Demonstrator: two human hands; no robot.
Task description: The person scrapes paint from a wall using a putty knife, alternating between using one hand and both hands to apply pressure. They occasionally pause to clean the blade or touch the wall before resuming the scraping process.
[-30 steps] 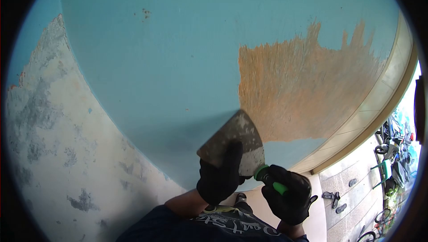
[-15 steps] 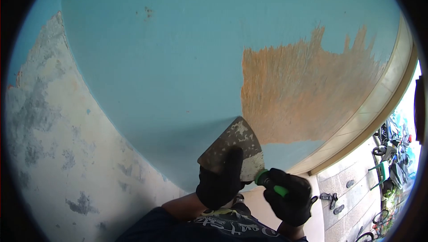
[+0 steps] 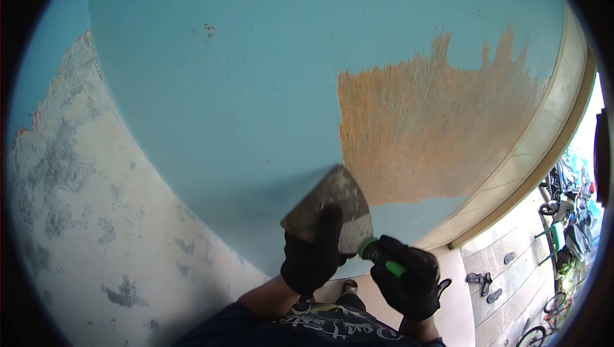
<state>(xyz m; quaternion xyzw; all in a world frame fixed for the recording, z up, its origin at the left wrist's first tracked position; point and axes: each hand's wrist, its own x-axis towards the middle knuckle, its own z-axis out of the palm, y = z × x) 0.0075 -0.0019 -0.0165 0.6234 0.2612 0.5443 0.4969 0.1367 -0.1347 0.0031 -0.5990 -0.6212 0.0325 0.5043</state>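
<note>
A wide paint scraper [image 3: 345, 197] with a green handle is in both my hands, its metal blade specked with pale residue. My black-gloved right hand [image 3: 409, 283] is wrapped round the handle. The black-gloved left hand [image 3: 312, 260] grips the blade from below, with a finger laid along its face. Before me rises a blue painted wall [image 3: 224, 91]. The blade's upper corner overlaps the lower left edge of an orange-brown scraped patch [image 3: 422, 129] on that wall.
To the left, an adjoining wall [image 3: 96, 200] shows mottled white and grey where paint is off. A tan trim [image 3: 511, 177] borders the right side. Beyond it are sandals [image 3: 486, 283] on paving, a green chair [image 3: 553, 238], motorbikes [image 3: 563, 203] and a bicycle [image 3: 543, 328].
The view has shifted slightly, so the wall patch, hands and scraper sit a little further left. Both hands keep their hold on the scraper.
</note>
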